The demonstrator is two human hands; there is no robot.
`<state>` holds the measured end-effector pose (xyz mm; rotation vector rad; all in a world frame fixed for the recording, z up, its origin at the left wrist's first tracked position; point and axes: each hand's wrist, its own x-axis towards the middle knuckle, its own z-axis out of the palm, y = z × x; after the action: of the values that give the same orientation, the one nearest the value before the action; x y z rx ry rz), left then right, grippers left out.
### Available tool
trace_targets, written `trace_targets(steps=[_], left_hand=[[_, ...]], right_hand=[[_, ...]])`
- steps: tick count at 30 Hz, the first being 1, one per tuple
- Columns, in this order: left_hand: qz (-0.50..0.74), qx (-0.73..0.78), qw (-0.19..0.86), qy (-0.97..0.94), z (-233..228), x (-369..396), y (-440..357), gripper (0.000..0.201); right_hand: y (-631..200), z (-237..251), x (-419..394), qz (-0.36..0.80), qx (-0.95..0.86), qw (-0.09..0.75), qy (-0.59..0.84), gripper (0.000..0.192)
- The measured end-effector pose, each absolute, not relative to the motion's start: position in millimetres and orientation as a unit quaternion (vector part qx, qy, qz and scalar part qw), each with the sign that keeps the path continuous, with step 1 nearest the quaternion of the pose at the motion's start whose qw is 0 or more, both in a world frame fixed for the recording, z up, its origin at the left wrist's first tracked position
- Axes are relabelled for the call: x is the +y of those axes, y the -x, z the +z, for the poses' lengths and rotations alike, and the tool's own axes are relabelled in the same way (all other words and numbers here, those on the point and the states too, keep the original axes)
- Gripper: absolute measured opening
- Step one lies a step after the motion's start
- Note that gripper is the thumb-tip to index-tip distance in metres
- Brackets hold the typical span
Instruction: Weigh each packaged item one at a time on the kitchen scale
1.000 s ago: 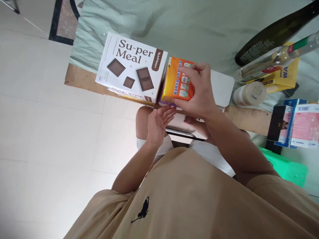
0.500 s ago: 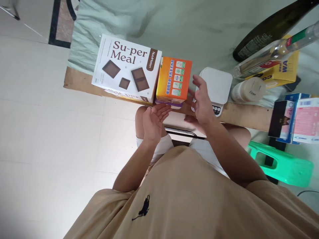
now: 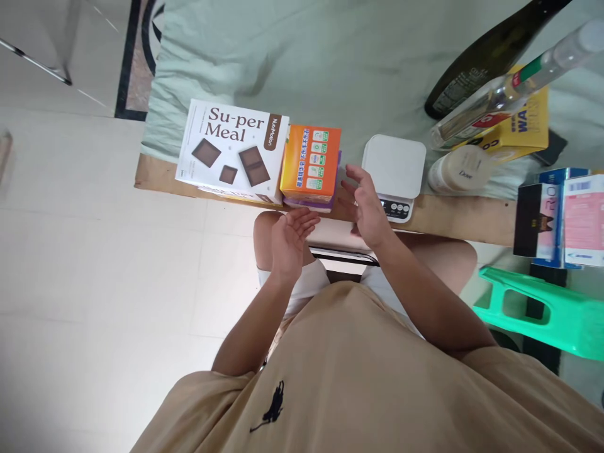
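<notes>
My left hand [image 3: 291,239] is open, palm up, just in front of the near side of an orange box [image 3: 311,160]. Beneath that box the edge of a purple box [image 3: 314,206] shows. On the other side, my right hand [image 3: 367,204] is open with its fingers spread, between the orange box and a white kitchen scale [image 3: 395,165]. Neither hand holds anything; whether the left fingertips touch the purple box I cannot tell. A white "Su-per Meal" box [image 3: 233,151] stands directly left of the orange one.
To the right stand a dark green bottle [image 3: 476,69], a clear bottle [image 3: 495,97], a yellow box [image 3: 531,126] and a Dove jar [image 3: 460,170]. Blue, pink and black boxes [image 3: 561,217] sit above a green stool [image 3: 542,314]. A green cloth [image 3: 330,56] covers the table behind its wooden edge [image 3: 467,214].
The view has shifted a little. My right hand has moved away from the scale, leaving more of its buttons uncovered. The purple box now shows at the orange box's right side too.
</notes>
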<state>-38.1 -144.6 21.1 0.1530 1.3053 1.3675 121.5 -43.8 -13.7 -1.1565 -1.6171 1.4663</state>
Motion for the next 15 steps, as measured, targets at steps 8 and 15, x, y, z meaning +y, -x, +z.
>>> trace_targets(steps=[8, 15], left_hand=[[0.483, 0.526, 0.684, -0.149, 24.2, -140.7, -26.4, 0.042], [0.369, 0.455, 0.773, -0.245, 17.0, -100.0, -134.9, 0.037]], right_hand=[[-215.1, -0.8, -94.8, 0.597, -0.498, 0.431, 0.458, 0.052], [-330.1, 9.3, -109.4, 0.411, -0.388, 0.574, 0.593, 0.041]])
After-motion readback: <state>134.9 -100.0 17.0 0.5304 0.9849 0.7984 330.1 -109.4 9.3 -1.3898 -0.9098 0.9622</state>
